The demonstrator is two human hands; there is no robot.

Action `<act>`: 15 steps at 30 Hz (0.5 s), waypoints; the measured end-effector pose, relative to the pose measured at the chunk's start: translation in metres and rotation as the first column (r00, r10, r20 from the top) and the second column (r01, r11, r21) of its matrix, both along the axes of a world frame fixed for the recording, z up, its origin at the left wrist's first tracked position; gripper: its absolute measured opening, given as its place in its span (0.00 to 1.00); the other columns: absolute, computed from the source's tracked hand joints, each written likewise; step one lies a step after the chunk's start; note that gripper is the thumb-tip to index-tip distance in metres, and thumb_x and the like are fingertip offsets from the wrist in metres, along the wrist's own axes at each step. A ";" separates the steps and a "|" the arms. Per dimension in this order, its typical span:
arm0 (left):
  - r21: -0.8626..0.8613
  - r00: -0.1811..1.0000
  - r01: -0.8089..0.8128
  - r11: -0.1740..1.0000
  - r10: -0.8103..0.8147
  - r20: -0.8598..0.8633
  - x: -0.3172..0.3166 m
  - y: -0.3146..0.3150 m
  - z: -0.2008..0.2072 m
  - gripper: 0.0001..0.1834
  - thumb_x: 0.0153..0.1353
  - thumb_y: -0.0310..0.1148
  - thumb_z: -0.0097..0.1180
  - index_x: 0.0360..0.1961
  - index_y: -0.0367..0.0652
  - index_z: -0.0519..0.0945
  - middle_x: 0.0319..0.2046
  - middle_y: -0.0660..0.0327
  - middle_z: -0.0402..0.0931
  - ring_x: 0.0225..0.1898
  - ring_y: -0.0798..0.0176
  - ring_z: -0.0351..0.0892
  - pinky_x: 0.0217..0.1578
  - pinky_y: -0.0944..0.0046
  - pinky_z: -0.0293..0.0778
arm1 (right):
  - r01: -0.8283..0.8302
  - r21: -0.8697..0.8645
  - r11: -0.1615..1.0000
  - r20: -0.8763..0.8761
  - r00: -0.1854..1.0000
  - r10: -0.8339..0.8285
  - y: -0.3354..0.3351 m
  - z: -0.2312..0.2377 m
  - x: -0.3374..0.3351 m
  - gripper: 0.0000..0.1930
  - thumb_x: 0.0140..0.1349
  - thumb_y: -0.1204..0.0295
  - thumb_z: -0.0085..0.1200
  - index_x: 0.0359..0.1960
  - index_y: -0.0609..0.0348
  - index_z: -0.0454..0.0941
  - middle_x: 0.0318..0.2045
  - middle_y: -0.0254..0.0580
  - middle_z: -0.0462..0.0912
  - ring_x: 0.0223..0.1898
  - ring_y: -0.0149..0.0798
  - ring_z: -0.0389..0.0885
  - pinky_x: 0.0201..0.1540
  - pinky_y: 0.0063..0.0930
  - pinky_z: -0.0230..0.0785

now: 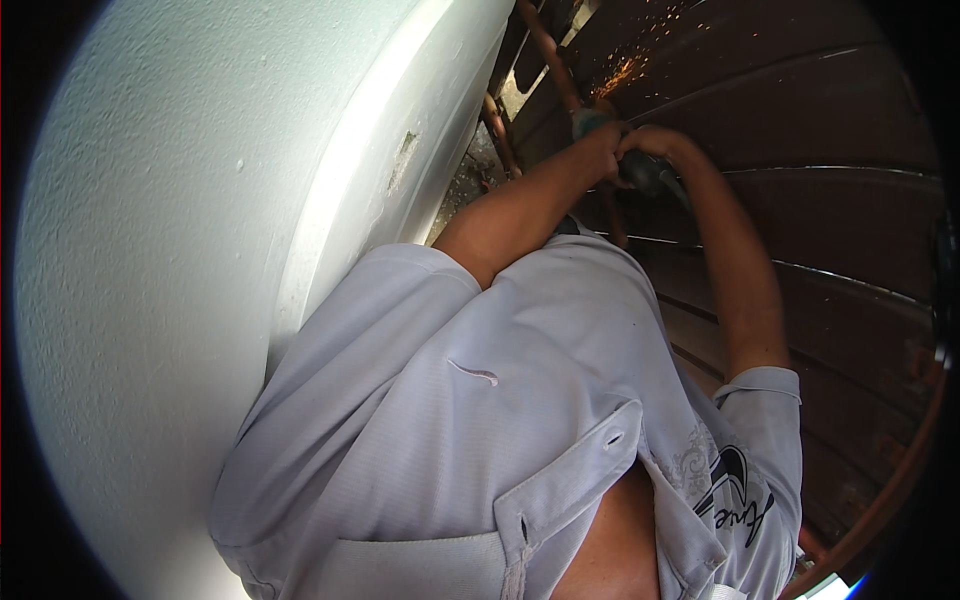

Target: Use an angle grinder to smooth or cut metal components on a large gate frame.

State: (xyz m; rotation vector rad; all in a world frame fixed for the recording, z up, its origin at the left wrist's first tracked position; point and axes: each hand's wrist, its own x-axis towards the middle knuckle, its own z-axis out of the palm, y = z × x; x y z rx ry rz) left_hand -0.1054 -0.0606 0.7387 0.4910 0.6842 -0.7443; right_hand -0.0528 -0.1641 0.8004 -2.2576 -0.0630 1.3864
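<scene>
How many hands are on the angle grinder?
2: the left hand nearer the teal front of the angle grinder, the right hand nearer its dark rear; some fingers are hidden, but no other hand shows.

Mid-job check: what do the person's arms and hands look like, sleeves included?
The left hand and right hand look gloveless, forearms bare. Left sleeve and right sleeve are short, pale grey, hemmed. Dark script marks the shirt.

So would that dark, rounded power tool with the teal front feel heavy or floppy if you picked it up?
The power tool is probably heavy, since the left hand and right hand both hold it. Its body looks stiff, but the thin grey cord curves, so that may flop. It might tug too: orange sparks are flying.
</scene>
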 end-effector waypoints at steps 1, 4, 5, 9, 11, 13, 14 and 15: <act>0.018 1.000 -0.003 1.000 0.004 -0.019 0.000 -0.003 0.006 0.26 0.59 0.44 0.51 0.55 0.43 0.69 0.55 0.51 0.71 0.57 0.44 0.68 0.56 0.30 0.58 | 0.027 0.006 1.000 -0.023 0.999 -0.027 -0.005 -0.002 0.002 0.18 0.45 0.66 0.61 0.37 0.65 0.80 0.32 0.44 0.84 0.28 0.38 0.82 0.35 0.31 0.75; 0.022 0.998 -0.020 1.000 0.021 -0.051 0.003 -0.001 0.000 0.26 0.61 0.46 0.50 0.56 0.43 0.70 0.57 0.52 0.70 0.58 0.44 0.67 0.56 0.28 0.55 | 0.039 0.005 0.999 -0.051 0.998 -0.039 0.001 0.003 0.001 0.18 0.45 0.66 0.61 0.37 0.64 0.80 0.32 0.44 0.84 0.28 0.38 0.82 0.35 0.32 0.75; 0.007 0.998 -0.024 1.000 0.025 -0.062 0.005 0.001 -0.006 0.26 0.61 0.46 0.50 0.56 0.43 0.69 0.57 0.52 0.70 0.58 0.44 0.67 0.56 0.28 0.55 | 0.033 -0.003 0.999 -0.054 0.998 -0.033 0.007 0.007 -0.001 0.18 0.45 0.66 0.61 0.37 0.64 0.80 0.32 0.44 0.84 0.28 0.38 0.82 0.35 0.32 0.75; 0.030 0.998 -0.012 0.999 0.014 -0.066 0.008 -0.002 -0.003 0.26 0.61 0.46 0.50 0.56 0.43 0.69 0.58 0.52 0.69 0.58 0.44 0.66 0.57 0.28 0.55 | 0.048 -0.002 0.999 -0.062 0.997 -0.048 0.000 0.000 0.004 0.18 0.44 0.66 0.61 0.37 0.65 0.80 0.32 0.45 0.84 0.28 0.38 0.82 0.35 0.32 0.75; 0.042 0.997 -0.019 0.999 0.023 -0.075 0.004 -0.006 0.006 0.26 0.61 0.45 0.50 0.56 0.44 0.69 0.59 0.52 0.68 0.59 0.44 0.65 0.57 0.28 0.54 | 0.013 0.003 1.000 -0.006 1.000 -0.013 -0.008 -0.007 0.007 0.18 0.44 0.66 0.61 0.37 0.65 0.80 0.32 0.45 0.84 0.28 0.38 0.82 0.35 0.31 0.75; 0.035 0.998 -0.025 0.999 0.028 -0.065 0.007 -0.002 0.000 0.25 0.61 0.45 0.50 0.56 0.44 0.69 0.59 0.52 0.68 0.59 0.44 0.65 0.57 0.28 0.54 | 0.011 0.015 1.000 -0.031 0.999 -0.011 -0.003 -0.004 0.007 0.19 0.44 0.66 0.61 0.37 0.66 0.80 0.31 0.45 0.84 0.28 0.38 0.82 0.35 0.31 0.75; 0.027 0.998 -0.026 0.999 0.028 -0.054 0.007 -0.001 -0.004 0.25 0.61 0.45 0.50 0.56 0.44 0.69 0.59 0.52 0.68 0.59 0.44 0.65 0.56 0.27 0.54 | 0.016 0.025 1.000 -0.055 0.998 -0.014 -0.001 -0.003 0.006 0.19 0.44 0.66 0.62 0.37 0.66 0.80 0.31 0.45 0.84 0.28 0.38 0.82 0.34 0.31 0.75; 0.028 0.998 -0.028 0.999 0.029 -0.052 0.008 -0.002 -0.004 0.25 0.61 0.45 0.50 0.56 0.44 0.69 0.59 0.52 0.68 0.59 0.44 0.65 0.56 0.27 0.54 | 0.014 0.026 1.000 -0.053 0.999 -0.012 0.000 -0.001 0.006 0.19 0.44 0.66 0.62 0.37 0.66 0.80 0.31 0.45 0.84 0.28 0.38 0.82 0.34 0.31 0.75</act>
